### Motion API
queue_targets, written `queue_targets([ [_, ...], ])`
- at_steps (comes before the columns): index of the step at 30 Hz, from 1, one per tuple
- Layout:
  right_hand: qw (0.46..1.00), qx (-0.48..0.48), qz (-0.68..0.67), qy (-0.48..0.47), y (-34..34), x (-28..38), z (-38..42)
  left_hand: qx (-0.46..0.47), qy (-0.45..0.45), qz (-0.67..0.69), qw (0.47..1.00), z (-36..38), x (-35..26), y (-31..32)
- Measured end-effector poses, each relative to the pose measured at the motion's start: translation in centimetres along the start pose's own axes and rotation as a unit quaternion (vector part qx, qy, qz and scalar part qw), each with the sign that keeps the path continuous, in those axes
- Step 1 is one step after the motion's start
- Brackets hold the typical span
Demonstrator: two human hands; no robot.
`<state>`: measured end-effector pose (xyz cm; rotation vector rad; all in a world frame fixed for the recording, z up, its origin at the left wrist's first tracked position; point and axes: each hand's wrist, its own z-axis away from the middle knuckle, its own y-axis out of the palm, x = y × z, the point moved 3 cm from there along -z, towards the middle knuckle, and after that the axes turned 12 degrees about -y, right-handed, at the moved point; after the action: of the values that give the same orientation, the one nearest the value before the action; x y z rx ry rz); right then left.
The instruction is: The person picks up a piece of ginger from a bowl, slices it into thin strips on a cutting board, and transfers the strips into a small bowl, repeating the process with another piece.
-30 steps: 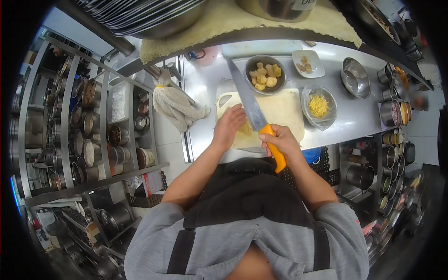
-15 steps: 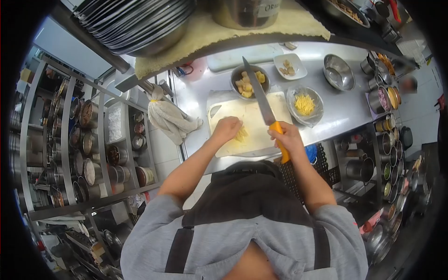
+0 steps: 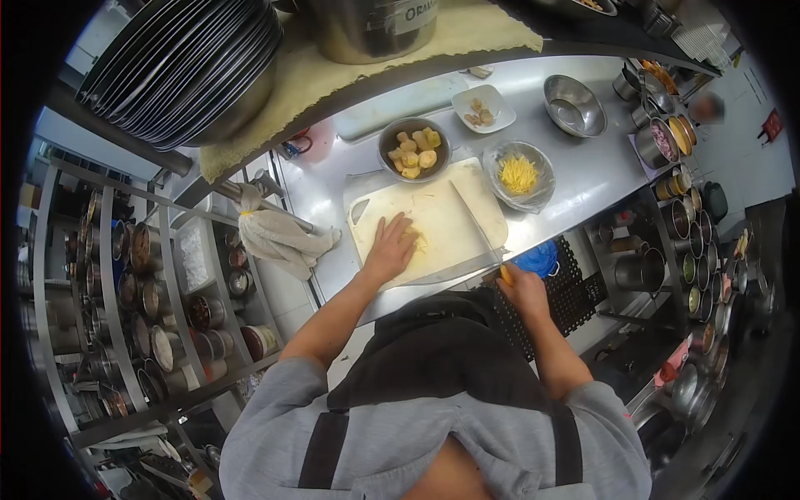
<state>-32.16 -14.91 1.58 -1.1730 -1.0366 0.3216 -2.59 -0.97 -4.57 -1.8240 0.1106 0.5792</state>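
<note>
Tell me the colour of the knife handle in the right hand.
Orange knife handle, mostly hidden in the right hand; head view.

- Tabletop: brushed stainless steel, dully reflective.
- Cutting board: matt pale plastic.
- Knife: shiny steel blade, orange plastic handle.
- Empty bowl: polished metal.

white label on steel pot atop upper shelf: dark letters partly legible, "orav…", rest cut off. no other readable text, numbers or signs.
</note>
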Motion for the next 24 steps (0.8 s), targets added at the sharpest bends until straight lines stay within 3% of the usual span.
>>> queue_targets([
  [4, 0.999, 0.005, -0.012, -0.048, 2.5, 1.9, -2.1, -0.043, -0.030, 0.037, 0.998, -0.9, 0.3, -0.9],
  [6, 0.995, 0.060, -0.029, -0.069, 2.4, 4.1, -2.6, -0.117, -0.084, 0.132, 0.981, -0.8, 1.3, -1.8],
  [11, 0.981, 0.093, -0.077, -0.153, 3.4, 4.6, -1.4, -0.170, -0.193, 0.137, 0.957, -0.5, 3.8, -2.8],
  [14, 0.985, 0.073, -0.123, -0.097, 2.9, 2.7, -0.2, -0.163, -0.185, 0.123, 0.961, -1.6, 3.7, -3.1],
  [16, 0.984, 0.064, -0.158, -0.045, 3.0, 1.2, 0.6, -0.145, -0.123, 0.093, 0.977, -1.9, 2.7, -2.6],
  [17, 0.980, 0.052, -0.191, 0.005, 3.1, 0.2, 1.0, -0.144, -0.127, 0.093, 0.977, -1.7, 2.2, -2.3],
  [19, 0.977, 0.035, -0.211, 0.005, 3.7, -0.7, 1.3, -0.153, -0.143, 0.043, 0.977, -0.7, 1.3, -1.6],
  [21, 0.968, 0.044, -0.249, 0.005, 4.6, -1.0, 1.3, -0.146, -0.166, 0.061, 0.973, 0.9, 0.7, -0.8],
  [22, 0.944, 0.139, -0.277, 0.114, 3.7, 0.5, 0.7, -0.140, -0.185, 0.081, 0.969, 1.5, 0.4, -0.5],
  [24, 0.940, 0.151, -0.287, 0.108, 4.4, 1.1, 0.0, -0.160, -0.197, 0.087, 0.963, 2.2, -0.7, 0.0],
])
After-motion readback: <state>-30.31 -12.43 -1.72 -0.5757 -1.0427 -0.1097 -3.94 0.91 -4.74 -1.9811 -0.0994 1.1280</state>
